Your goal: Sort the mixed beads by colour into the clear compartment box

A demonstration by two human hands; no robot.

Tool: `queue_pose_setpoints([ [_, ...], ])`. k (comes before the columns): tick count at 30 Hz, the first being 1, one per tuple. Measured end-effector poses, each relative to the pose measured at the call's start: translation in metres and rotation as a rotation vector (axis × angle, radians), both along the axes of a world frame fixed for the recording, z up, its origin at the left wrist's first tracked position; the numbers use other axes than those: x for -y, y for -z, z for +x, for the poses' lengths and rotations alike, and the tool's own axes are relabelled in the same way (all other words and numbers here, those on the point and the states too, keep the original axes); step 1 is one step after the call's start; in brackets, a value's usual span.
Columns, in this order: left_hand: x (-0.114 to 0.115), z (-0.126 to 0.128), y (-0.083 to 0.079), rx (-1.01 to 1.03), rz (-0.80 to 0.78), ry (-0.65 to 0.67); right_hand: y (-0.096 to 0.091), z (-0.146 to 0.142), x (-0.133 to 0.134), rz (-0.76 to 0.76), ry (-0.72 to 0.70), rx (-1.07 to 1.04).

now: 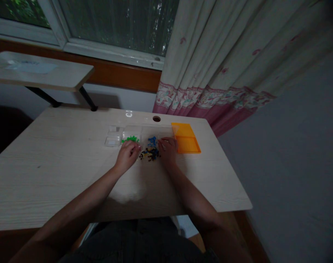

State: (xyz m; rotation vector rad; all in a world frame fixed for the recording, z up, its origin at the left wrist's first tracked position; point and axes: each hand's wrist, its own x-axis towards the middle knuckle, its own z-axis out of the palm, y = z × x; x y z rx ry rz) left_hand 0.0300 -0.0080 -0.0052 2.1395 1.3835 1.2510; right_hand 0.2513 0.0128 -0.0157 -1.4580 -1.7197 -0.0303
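My left hand (pixel 127 156) is at the front edge of a clear plastic box, its fingers curled and pressed together. Whatever they hold is too small to make out. Just beyond it, green small pieces (pixel 131 139) lie in a compartment of the clear box (pixel 131 130). My right hand (pixel 169 149) is bent inward beside the blue small pieces (pixel 152 141), thumb and fingers drawn close; anything between them is hidden. Between my hands lies a loose heap of black, yellow and blue small pieces (pixel 150 154) on the table.
An orange open tray (pixel 195 146) stands right of my right hand. A small clear container (pixel 112 141) sits at the left. The pale wooden table (pixel 73 164) has a cable hole (pixel 156 118) at the back. A raised shelf (pixel 62 78) stands back left; a curtain (pixel 199 73) hangs behind.
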Motion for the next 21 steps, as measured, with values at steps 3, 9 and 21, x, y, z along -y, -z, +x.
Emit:
queue_pose_setpoints([
  [3,0.0011,0.0011,-0.0006,-0.010,-0.002,-0.004,0.0017,-0.0024,0.0001,-0.024,-0.023,0.053],
  [9,0.0017,0.0013,-0.0024,-0.003,-0.006,0.001,-0.0004,-0.0035,0.0006,-0.029,-0.057,0.047],
  [21,0.0079,0.0042,-0.0029,-0.331,0.007,0.088,-0.0055,-0.0053,0.0030,-0.055,-0.071,0.025],
])
